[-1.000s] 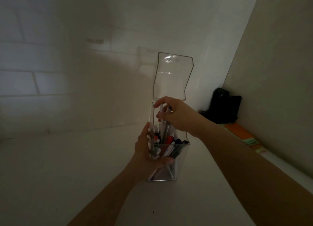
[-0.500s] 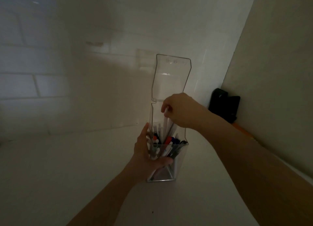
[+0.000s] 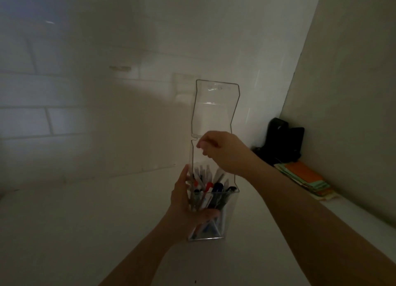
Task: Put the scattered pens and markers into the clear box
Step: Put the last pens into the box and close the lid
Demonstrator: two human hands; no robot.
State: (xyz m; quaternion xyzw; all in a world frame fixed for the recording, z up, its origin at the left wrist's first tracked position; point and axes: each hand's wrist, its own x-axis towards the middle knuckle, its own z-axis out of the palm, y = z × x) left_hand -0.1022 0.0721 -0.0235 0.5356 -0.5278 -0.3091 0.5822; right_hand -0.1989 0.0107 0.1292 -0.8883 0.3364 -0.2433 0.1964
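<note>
clear box (image 3: 225, 217) upright on white desk (image 3: 85, 232), lid (image 3: 214, 107) flipped up | pens and markers (image 3: 209, 191) standing inside | left hand (image 3: 188, 208) grip clamped on box side | right hand (image 3: 222, 152) above opening, fingers curled together, nothing visibly held

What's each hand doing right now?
Left hand: gripping the clear box.
Right hand: above the pens, fingers curled, apparently empty.
</note>
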